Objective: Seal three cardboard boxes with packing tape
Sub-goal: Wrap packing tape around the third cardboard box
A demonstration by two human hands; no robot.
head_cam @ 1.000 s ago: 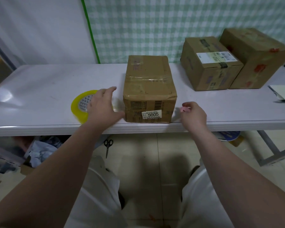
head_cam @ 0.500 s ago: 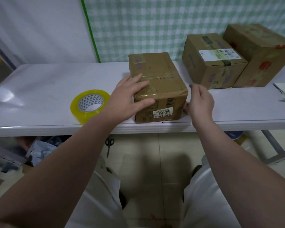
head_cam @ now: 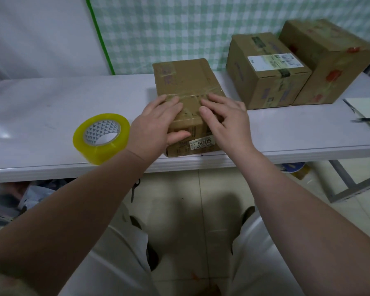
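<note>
Left hand (head_cam: 156,124) and right hand (head_cam: 226,122) lie flat, fingers straight, atop the rectangular glossy-taped cardboard box (head_cam: 186,82).

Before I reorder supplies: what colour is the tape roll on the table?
Yellow, with a white patterned core; the tape roll shows clearly in the head view.

We saw a plain brown box (head_cam: 186,82) whose pale yellow-and-white sticker (head_cam: 203,143) read 5005 in black. Left of it lay a translucent yellow tape roll (head_cam: 100,138), its white core patterned with grey triangles. Right of it, a brown second box (head_cam: 263,86) carried a white shipping label (head_cam: 273,60), and a brown third box (head_cam: 329,60) showed red blotches. Behind it hung a green-and-white checked curtain (head_cam: 179,28). Beneath it the table (head_cam: 51,103) was pale lilac-grey.
</note>
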